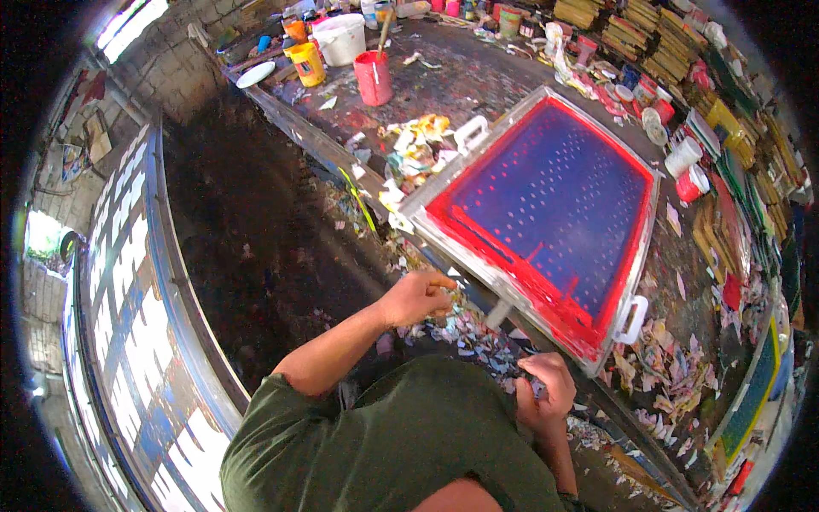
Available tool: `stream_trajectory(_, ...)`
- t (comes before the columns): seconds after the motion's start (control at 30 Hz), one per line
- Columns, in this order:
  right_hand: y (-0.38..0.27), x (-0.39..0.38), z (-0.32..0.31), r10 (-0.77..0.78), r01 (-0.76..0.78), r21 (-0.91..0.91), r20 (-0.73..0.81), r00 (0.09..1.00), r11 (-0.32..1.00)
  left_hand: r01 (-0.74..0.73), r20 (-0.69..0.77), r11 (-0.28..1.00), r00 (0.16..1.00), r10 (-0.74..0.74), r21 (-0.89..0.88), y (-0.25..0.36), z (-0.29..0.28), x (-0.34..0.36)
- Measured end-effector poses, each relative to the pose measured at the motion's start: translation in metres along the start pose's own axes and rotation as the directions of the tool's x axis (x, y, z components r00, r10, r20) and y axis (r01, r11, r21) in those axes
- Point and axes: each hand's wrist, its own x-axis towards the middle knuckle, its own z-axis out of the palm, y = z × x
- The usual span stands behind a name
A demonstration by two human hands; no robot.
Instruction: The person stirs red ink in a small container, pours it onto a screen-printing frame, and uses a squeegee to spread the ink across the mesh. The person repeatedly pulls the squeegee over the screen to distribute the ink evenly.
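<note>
A screen-printing frame (537,226) with a dark blue mesh dotted with small pale marks lies on the table in front of me. Red ink is smeared along the mesh borders. White handles (632,319) stick out from two of its sides. My left hand (416,298) hovers short of the frame's near left side, fingers curled in and nothing visible in them. Close to the frame's near corner, my right hand (548,388) is loosely bent, its thumb apart from the fingers and nothing seen between them. Neither hand appears to touch the frame.
A red pot (373,78) with a stick, a yellow pot (305,65) and a white bucket (339,39) stand at the back left. Paper scraps (674,367) litter the table and floor. Wooden block stacks (665,38) line the far right. A large slotted panel (136,316) stands left.
</note>
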Motion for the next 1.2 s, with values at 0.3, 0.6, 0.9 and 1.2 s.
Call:
stream_trajectory(0.3,-0.036,0.077,0.124,-0.031,0.034,-0.101,0.028,0.999,0.994,-0.088,-0.479,0.995,0.876,0.053,-0.052,-0.034,-0.206,-0.026)
stream_trajectory(0.6,-0.053,0.112,0.16,0.008,-0.017,-0.147,-0.062,0.998,0.989,-0.207,-0.56,0.975,0.818,0.128,-0.081,-0.033,-0.273,-0.013)
stream_trajectory(0.9,-0.008,0.151,0.151,-0.142,0.112,-0.147,-0.215,0.966,0.983,-0.427,-0.593,0.904,0.73,0.339,-0.009,-0.008,-0.299,-0.004)
stream_trajectory(1.2,-0.007,0.156,0.163,-0.098,0.008,-0.293,-0.294,0.951,0.956,-0.461,-0.531,0.759,0.542,0.651,0.459,0.025,-0.395,0.138)
